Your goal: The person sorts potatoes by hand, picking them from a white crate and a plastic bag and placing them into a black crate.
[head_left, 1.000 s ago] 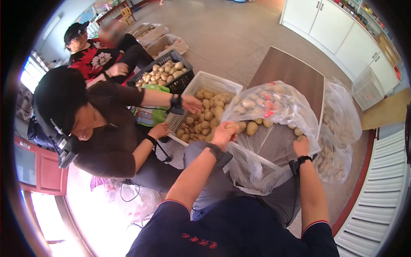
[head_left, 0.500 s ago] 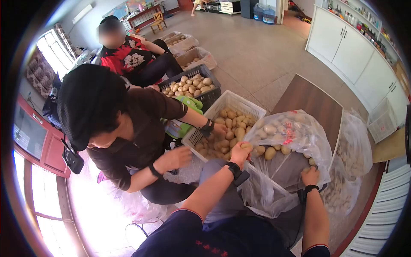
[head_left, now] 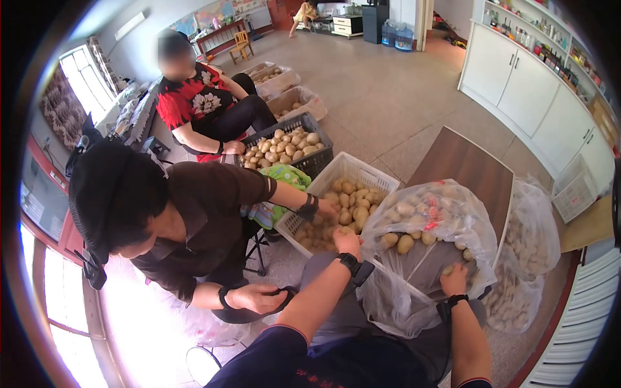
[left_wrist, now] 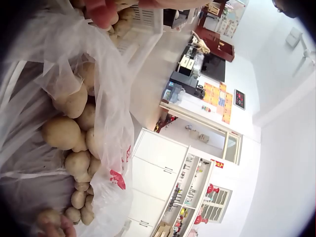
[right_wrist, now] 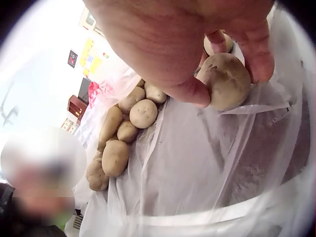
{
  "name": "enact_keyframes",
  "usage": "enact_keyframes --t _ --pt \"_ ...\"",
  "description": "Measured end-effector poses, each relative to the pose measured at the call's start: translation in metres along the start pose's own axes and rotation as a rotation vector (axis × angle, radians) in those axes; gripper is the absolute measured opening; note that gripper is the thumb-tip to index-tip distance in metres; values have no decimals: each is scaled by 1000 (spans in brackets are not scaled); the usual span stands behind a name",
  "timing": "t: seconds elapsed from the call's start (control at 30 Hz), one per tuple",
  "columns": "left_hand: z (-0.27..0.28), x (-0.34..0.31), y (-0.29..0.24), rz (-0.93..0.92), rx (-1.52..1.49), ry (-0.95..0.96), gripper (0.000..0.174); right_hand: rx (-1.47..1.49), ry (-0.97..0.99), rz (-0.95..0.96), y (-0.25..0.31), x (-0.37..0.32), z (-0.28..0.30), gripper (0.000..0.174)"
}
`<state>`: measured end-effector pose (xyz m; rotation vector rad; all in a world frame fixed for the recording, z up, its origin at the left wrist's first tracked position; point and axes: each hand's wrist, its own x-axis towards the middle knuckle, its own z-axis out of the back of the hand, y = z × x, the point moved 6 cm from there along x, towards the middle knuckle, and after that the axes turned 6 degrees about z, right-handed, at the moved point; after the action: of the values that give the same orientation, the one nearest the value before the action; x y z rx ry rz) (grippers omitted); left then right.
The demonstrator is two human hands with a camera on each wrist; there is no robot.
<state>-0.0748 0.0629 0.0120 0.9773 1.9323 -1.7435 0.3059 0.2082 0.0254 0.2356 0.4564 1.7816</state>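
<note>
My left hand (head_left: 348, 242) is over the near right side of the white crate (head_left: 372, 169), its fingers curled at a potato (head_left: 350, 228); in the left wrist view, only part of the hand (left_wrist: 102, 12) shows along the top. Inside the opened clear plastic bag (head_left: 394, 310), my right hand (head_left: 454, 280) pinches another potato (right_wrist: 225, 82) between thumb and fingers. More potatoes (head_left: 405, 243) lie in the bag, beyond both hands and under its folded plastic.
A person in brown (head_left: 200, 220) sits at the left, one hand (head_left: 326, 208) in the white crate. Behind are a dark crate of potatoes (head_left: 317, 161) and a seated person in red and black (head_left: 200, 97). Filled bags (head_left: 530, 239) stand right of the brown board (head_left: 462, 165).
My left hand has moved from the bag's edge to over the white crate. My right hand has pulled slightly toward me with its potato. The neighbour's nearer hand has dropped toward their lap.
</note>
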Motion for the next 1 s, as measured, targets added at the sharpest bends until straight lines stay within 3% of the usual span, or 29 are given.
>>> enact_keyframes --t 0.27,0.33,0.4,0.53,0.67,0.77,0.83,0.87,0.93,0.97,1.0 --pt "0 10 5 -14 18 37 39 -4 6 18 11 -17 -7 52" --pt "3 25 15 -11 13 47 39 0 -29 95 13 -18 -9 54" --pt "3 43 26 -13 -94 148 37 0 -23 106 13 -21 -11 55" --pt "-3 -1 4 -100 134 92 36 -61 39 101 22 -28 -10 58" --pt "-7 -20 -8 -139 144 241 37 9 82 87 17 -26 -16 56" --pt "-7 -30 -10 -160 169 290 37 82 -13 54 -16 -9 -47 49" --pt "-4 -33 -9 -170 173 315 37 120 -9 298 -32 6 -75 41" --pt "-4 -29 -6 -169 153 329 37 128 -17 284 -36 6 -82 41" --pt "-4 -32 -4 -169 142 358 36 586 111 -97 -52 12 -94 37" --pt "-3 -36 -5 -159 122 378 35 892 146 -330 -2 -23 -34 31" --pt "-3 -41 -6 -148 100 398 34 899 133 -338 7 -23 -20 31"
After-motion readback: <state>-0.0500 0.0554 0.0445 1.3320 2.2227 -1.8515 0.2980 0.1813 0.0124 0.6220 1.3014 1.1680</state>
